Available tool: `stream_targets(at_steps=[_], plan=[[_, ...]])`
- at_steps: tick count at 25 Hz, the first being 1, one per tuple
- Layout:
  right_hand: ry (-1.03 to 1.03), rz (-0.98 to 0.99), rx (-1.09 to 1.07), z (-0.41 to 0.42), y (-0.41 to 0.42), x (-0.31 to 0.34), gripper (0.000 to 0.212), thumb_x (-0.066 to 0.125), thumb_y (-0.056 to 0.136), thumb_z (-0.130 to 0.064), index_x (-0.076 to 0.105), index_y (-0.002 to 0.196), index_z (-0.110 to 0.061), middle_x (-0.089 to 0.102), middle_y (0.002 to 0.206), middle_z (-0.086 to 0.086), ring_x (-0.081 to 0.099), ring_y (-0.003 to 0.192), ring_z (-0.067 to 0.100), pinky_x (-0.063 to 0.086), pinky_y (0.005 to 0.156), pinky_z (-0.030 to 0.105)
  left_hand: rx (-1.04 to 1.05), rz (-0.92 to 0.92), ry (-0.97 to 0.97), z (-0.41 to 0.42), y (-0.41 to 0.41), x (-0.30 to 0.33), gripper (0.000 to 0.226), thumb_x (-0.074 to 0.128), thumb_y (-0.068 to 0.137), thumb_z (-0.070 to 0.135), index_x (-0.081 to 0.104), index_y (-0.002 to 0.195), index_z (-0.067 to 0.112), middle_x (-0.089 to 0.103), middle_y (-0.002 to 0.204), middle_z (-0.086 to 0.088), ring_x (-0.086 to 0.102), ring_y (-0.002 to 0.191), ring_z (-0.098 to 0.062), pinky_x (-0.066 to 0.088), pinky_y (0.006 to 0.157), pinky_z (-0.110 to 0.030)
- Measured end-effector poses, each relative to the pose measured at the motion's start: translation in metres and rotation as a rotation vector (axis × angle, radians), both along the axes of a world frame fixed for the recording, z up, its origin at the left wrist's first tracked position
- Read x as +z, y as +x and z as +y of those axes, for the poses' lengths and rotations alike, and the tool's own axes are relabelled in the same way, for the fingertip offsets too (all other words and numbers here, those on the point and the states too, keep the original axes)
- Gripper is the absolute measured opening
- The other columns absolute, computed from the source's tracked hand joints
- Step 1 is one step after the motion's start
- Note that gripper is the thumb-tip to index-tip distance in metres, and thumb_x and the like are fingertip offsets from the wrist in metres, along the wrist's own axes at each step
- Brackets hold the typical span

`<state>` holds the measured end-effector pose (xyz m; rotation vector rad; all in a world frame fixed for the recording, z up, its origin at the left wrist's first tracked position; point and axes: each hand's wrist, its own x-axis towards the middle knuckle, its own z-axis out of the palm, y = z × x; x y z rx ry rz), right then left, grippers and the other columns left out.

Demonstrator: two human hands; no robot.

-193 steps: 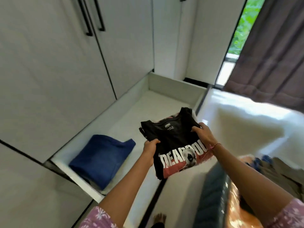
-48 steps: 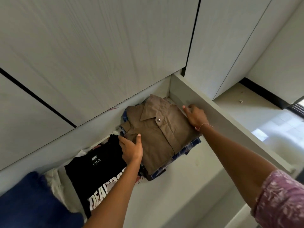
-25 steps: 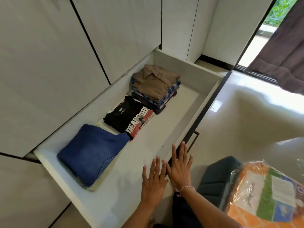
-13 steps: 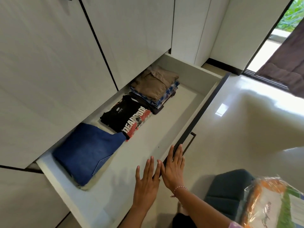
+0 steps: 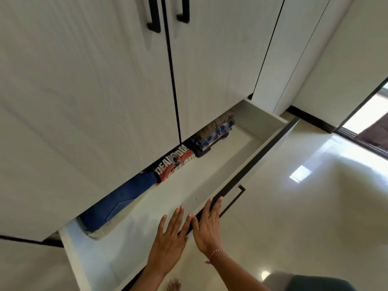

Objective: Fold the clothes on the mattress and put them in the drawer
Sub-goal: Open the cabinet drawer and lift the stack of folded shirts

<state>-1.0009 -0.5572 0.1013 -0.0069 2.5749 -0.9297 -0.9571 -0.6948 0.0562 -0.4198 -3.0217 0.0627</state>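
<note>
Slid further in under the wardrobe doors (image 5: 105, 101) since half a second ago: the drawer (image 5: 231, 160), now half shut, with only the front strips of the clothes showing where whole tops lay open before. Both hands at the same spot on the front edge as earlier. Left hand (image 5: 170, 238) flat, fingers straight and slightly spread, pressing the top of the front edge near the drawer's left end. Right hand (image 5: 207, 227) just beside it, touching it at the thumb side, fingers straight and close together along the dark front face, tips near the black handle (image 5: 233, 198); red bracelet (image 5: 217, 254) at the wrist. Nothing held in either. Along the drawer's back edge, left to right: blue jeans (image 5: 117, 202) at the left end, black printed tee (image 5: 174, 164) at the middle, then a stack (image 5: 214, 133) of brown and checked shirts toward the right end. Glossy floor (image 5: 294, 206) on the right, a bare foot (image 5: 174, 284) at the bottom.
</note>
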Motion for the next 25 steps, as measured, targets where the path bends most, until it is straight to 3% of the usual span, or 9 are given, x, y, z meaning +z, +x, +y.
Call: stream_targets(at_steps=[2,4,9,14,17,18,22,24,25], plan=[[-0.042,0.021,-0.027,-0.019,-0.016,0.001,0.079,0.026,0.1,-0.047,-0.037,0.134,-0.014,-0.055,0.134,0.003,-0.042,0.132,0.019,-0.016,0.114,0.03,-0.008,-0.017,0.001,-0.019,-0.015,0.005,0.059,0.007,0.1,0.045,0.014,0.151,0.015,0.008,0.157,-0.016,0.011,0.144,-0.032,0.01,0.113,-0.05],[-0.115,0.028,-0.079,-0.033,-0.029,0.002,0.076,0.029,0.101,-0.044,-0.036,0.134,-0.02,-0.051,0.138,0.0,-0.038,0.135,0.016,-0.012,0.116,0.032,-0.029,0.004,0.002,-0.032,-0.028,0.008,0.064,0.029,0.098,0.048,0.014,0.151,0.015,0.008,0.157,-0.016,0.01,0.144,-0.032,0.008,0.113,-0.051],[-0.456,0.102,-0.311,-0.088,-0.069,0.016,0.078,0.033,0.092,-0.047,-0.03,0.137,-0.034,-0.037,0.146,-0.013,-0.027,0.139,0.005,-0.006,0.114,0.028,-0.133,-0.03,-0.085,-0.079,-0.066,0.02,0.115,0.075,0.07,0.039,0.002,0.151,0.006,0.01,0.156,-0.014,0.008,0.145,-0.028,0.007,0.113,-0.052],[-0.709,0.0,-0.491,-0.13,-0.11,0.035,0.085,0.029,0.083,-0.058,-0.023,0.143,-0.029,-0.023,0.155,-0.009,-0.01,0.146,0.016,0.004,0.119,0.041,-0.152,-0.268,-0.243,-0.117,-0.097,0.027,0.128,0.079,0.066,0.038,-0.012,0.148,-0.001,-0.008,0.157,-0.013,-0.009,0.146,-0.023,-0.011,0.116,-0.048],[-0.9,-0.134,-0.574,-0.14,-0.132,0.043,0.09,0.025,0.083,-0.074,-0.016,0.148,-0.028,-0.015,0.158,-0.006,-0.004,0.147,0.022,0.006,0.116,0.048,-0.227,-0.253,-0.39,-0.123,-0.108,0.027,0.099,0.05,0.096,0.037,-0.031,0.141,0.001,-0.043,0.144,-0.018,-0.047,0.129,-0.029,-0.029,0.106,-0.043],[-0.987,-0.17,-0.612,-0.143,-0.141,0.044,0.093,0.021,0.078,-0.078,-0.012,0.15,-0.029,-0.011,0.158,-0.006,-0.003,0.147,0.022,0.006,0.116,0.05,-0.251,-0.316,-0.413,-0.123,-0.111,0.026,0.089,0.04,0.1,0.036,-0.034,0.139,0.005,-0.043,0.143,-0.02,-0.049,0.125,-0.03,-0.03,0.103,-0.042],[-1.189,-0.26,-0.746,-0.15,-0.165,0.039,0.084,0.013,0.082,-0.075,-0.003,0.151,-0.029,0.005,0.16,-0.002,0.009,0.147,0.017,0.006,0.118,0.05,-0.181,-0.449,-0.233,-0.134,-0.116,0.03,0.087,0.041,0.099,0.02,-0.039,0.133,0.017,-0.036,0.148,-0.014,-0.036,0.132,-0.023,-0.018,0.108,-0.035],[-1.211,-0.279,-0.783,-0.153,-0.168,0.035,0.091,0.015,0.077,-0.078,-0.002,0.151,-0.028,0.008,0.159,-0.002,0.011,0.146,0.016,0.006,0.119,0.048,-0.197,-0.346,-0.16,-0.147,-0.119,0.025,0.106,0.054,0.092,0.017,-0.044,0.132,0.017,-0.028,0.152,-0.016,-0.029,0.137,-0.024,-0.01,0.111,-0.035],[-1.227,-0.288,-0.794,-0.154,-0.17,0.034,0.094,0.016,0.074,-0.079,-0.002,0.151,-0.027,0.01,0.159,-0.001,0.012,0.146,0.016,0.006,0.119,0.047,-0.253,-0.259,-0.156,-0.155,-0.121,0.018,0.124,0.07,0.079,0.018,-0.039,0.138,0.014,-0.009,0.156,-0.019,-0.014,0.142,-0.026,0.001,0.112,-0.036]])
